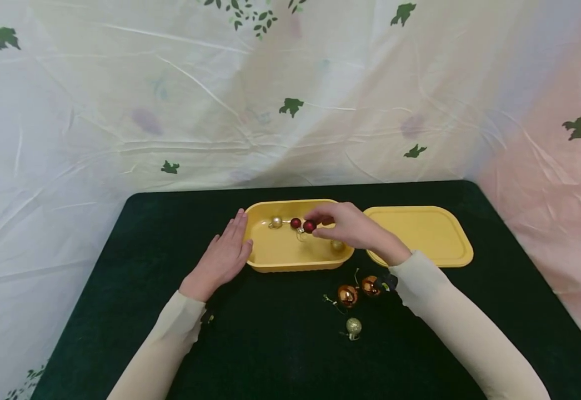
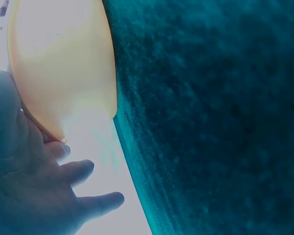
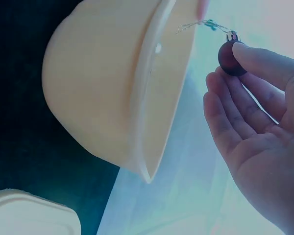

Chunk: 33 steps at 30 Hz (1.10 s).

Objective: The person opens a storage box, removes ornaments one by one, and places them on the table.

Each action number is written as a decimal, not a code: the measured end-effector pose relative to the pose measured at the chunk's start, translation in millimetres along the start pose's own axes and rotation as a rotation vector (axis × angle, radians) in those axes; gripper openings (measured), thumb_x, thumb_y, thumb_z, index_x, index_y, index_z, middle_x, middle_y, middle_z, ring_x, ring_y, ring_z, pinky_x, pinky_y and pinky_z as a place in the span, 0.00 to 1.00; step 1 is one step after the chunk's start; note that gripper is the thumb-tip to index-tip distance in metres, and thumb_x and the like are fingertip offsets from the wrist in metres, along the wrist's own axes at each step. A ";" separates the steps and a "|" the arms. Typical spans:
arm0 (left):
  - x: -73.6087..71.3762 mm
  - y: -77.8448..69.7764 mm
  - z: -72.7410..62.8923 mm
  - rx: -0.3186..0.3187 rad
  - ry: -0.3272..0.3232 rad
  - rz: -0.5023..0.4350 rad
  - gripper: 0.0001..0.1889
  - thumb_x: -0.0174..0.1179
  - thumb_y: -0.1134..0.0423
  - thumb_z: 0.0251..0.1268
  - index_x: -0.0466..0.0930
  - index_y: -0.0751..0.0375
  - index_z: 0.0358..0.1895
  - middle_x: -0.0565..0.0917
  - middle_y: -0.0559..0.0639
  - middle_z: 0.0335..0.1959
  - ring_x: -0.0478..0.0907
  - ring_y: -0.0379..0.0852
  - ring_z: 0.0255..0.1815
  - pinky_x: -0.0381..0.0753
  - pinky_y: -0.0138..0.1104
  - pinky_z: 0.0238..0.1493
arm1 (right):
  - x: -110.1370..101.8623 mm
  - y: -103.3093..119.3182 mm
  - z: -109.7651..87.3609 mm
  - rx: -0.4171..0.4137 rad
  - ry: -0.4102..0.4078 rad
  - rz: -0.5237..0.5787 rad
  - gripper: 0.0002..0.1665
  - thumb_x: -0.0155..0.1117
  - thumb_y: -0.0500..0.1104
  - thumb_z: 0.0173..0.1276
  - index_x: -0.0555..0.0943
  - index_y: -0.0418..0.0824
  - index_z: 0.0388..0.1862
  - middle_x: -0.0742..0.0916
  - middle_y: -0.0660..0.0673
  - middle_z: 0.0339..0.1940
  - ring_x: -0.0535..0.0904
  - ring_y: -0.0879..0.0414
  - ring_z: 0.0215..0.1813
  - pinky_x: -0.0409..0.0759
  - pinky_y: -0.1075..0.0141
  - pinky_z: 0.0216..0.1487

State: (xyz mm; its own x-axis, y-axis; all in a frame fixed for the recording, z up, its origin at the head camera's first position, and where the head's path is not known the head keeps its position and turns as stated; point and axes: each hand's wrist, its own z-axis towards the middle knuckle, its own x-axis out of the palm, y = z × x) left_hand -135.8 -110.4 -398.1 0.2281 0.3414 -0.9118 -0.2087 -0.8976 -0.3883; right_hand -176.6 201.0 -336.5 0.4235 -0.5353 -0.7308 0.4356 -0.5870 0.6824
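A yellow plastic box (image 1: pixel 290 261) stands on the dark green cloth. My left hand (image 1: pixel 224 253) rests against its left end with the fingers straight along the rim. My right hand (image 1: pixel 345 223) pinches a dark red Christmas bauble (image 1: pixel 309 226) between thumb and fingers over the box. In the right wrist view the bauble (image 3: pixel 230 58) shows its metal cap and a loop of string, above the box rim. Inside the box lie another red bauble (image 1: pixel 295 223), a pale gold bauble (image 1: pixel 276 222) and a gold bauble (image 1: pixel 337 245) partly under the right hand.
Right of the box lies its yellow lid (image 1: pixel 425 236), partly behind the right forearm. Two shiny copper baubles (image 1: pixel 347 295) and a glittery gold bauble (image 1: pixel 353 326) lie on the cloth in front. A patterned white curtain (image 1: pixel 270 111) hangs behind the table.
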 end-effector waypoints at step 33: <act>-3.5 -1.2 -1.1 0.010 0.003 0.001 0.38 0.38 0.47 0.85 0.31 0.54 0.86 0.35 0.50 0.87 0.41 0.57 0.86 0.51 0.65 0.77 | -5.1 -6.2 -114.0 0.047 -0.185 0.097 0.20 0.72 0.46 0.72 0.84 0.50 0.62 0.88 0.55 0.53 0.84 0.57 0.57 0.81 0.45 0.63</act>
State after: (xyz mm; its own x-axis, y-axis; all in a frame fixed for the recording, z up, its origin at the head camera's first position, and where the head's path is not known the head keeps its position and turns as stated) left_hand -135.3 -110.9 -394.3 0.2307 0.3397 -0.9118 -0.2180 -0.8952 -0.3887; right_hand -91.0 276.6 -335.2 0.3072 -0.6905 -0.6548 0.3608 -0.5522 0.7516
